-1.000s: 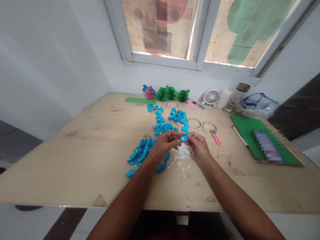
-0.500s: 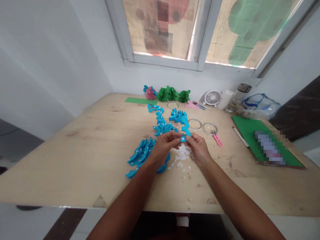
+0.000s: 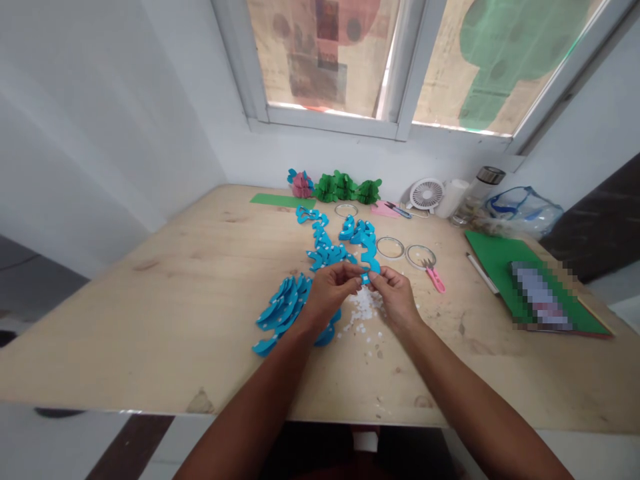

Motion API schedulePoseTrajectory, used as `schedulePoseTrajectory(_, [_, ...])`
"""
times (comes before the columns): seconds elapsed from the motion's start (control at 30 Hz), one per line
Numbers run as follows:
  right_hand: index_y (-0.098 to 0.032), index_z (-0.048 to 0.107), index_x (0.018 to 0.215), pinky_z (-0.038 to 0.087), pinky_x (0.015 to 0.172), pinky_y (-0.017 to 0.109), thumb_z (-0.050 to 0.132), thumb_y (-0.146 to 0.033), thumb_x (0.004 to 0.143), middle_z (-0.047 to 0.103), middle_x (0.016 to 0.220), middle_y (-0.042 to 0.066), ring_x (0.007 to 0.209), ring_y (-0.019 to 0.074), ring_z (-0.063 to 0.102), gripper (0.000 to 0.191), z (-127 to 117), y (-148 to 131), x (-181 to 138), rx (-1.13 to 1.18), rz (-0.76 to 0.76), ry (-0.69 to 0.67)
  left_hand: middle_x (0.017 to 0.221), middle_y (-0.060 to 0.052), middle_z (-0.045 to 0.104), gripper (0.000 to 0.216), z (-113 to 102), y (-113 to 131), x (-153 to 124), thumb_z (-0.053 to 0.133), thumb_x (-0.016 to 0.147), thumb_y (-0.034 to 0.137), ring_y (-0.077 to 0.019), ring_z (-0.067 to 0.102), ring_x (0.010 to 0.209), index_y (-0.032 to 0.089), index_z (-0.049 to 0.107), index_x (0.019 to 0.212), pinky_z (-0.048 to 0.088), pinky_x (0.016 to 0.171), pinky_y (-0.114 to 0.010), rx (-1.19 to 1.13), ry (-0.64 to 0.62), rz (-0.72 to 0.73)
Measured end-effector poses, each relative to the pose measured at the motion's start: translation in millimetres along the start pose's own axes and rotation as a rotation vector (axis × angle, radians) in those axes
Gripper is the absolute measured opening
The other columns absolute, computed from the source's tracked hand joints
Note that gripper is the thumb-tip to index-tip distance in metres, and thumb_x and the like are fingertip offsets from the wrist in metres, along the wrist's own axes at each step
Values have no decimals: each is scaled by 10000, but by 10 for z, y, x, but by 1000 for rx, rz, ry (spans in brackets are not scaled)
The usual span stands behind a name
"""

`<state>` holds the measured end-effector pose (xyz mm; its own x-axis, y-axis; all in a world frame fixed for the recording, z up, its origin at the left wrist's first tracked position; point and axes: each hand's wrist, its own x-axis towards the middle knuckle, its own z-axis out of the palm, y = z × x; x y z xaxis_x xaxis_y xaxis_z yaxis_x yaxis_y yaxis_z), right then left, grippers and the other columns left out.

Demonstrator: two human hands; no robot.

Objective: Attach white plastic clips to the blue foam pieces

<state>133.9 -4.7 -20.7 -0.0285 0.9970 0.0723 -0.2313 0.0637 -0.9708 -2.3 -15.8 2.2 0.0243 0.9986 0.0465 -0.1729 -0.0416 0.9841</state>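
Between my hands is a blue paper cutout [image 3: 371, 258] with scalloped edges and a small white square on its lower end. My right hand [image 3: 399, 293] is closed, pinching that lower end between thumb and fingers. At the cutout's left edge, the fingertips of my left hand [image 3: 331, 291] are pressed together; whatever they pinch is too small to make out. Small white scraps [image 3: 364, 305] lie scattered below my fingers. A stack of blue paper cutouts [image 3: 283, 307] with white squares sits beside my left hand, partly hidden by the forearm. More blue cutouts [image 3: 330, 255] lie beyond it.
Tape rolls [image 3: 390, 248] and pink snips [image 3: 436, 279] lie to the right. Green paper decorations [image 3: 345, 188], a pink one [image 3: 301, 185], a small fan [image 3: 426, 195] and a bottle [image 3: 480, 193] stand along the back. A green folder [image 3: 493, 267] and a pen [image 3: 482, 274] lie far right.
My left fingertips have drawn back slightly from the cutout's lower end, showing more of it. My right hand keeps its pinch in nearly the same place.
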Motion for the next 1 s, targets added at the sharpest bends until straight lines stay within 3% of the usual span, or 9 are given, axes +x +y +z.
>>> schedulePoseTrajectory(0.4, [-170, 637, 705, 342, 515, 228, 712, -365, 652, 557, 554, -37, 510, 100, 467, 215, 26, 26, -8, 15, -23, 10, 662, 2, 643, 151, 1, -23, 6, 674, 609, 205, -109, 580, 610, 157, 662, 752, 474, 599, -229, 31, 18, 11])
schedulePoseTrajectory(0.53, [-166, 617, 687, 332, 508, 230, 689, -377, 671, 536, 555, -36, 504, 98, 447, 223, 13, 72, 0, -27, -53, 35, 701, -5, 657, 126, 31, -40, 1, 623, 644, 194, -124, 597, 642, 158, 648, 763, 478, 615, -241, 169, 50, 110])
schedulePoseTrajectory(0.77, [-164, 589, 698, 323, 491, 229, 651, -401, 695, 531, 578, -19, 531, 109, 455, 245, -11, 74, 1, -122, -96, 97, 804, -31, 679, 123, 52, -20, -39, 536, 735, 174, -141, 608, 750, 182, 644, 792, 472, 698, -256, 607, 104, 445])
schedulePoseTrajectory(1.0, [-167, 587, 674, 313, 488, 229, 656, -395, 691, 527, 578, -27, 518, 103, 446, 239, -12, 77, 1, -94, -96, 97, 779, -16, 686, 112, 50, -42, -22, 544, 729, 168, -135, 610, 722, 188, 646, 772, 471, 681, -244, 564, 95, 396])
